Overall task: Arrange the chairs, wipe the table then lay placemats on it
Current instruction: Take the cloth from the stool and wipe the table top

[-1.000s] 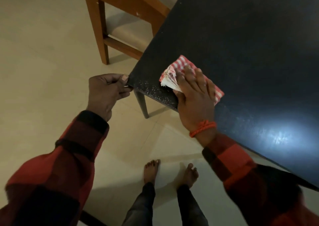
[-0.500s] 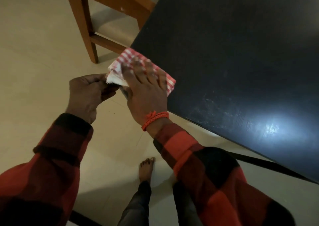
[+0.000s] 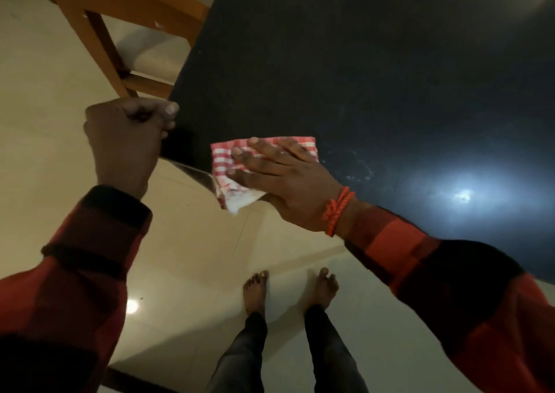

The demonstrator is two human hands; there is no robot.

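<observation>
Bare feet (image 3: 255, 290) are seen on the pale floor (image 3: 192, 242). No writing can be read anywhere. A folded red-and-white checked cloth (image 3: 240, 167) is pressed flat under the straight fingers of the right hand (image 3: 288, 179) at the black table (image 3: 360, 77) edge, one corner overhanging. The left hand (image 3: 126, 140) is curled at the table's corner; whether anything is held cannot be told. A wooden chair (image 3: 114, 17) stands beyond.

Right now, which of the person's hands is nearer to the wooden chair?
The left. The left hand is curled at the table corner, just below the chair leg; the right hand presses the checked cloth further along the edge.
</observation>
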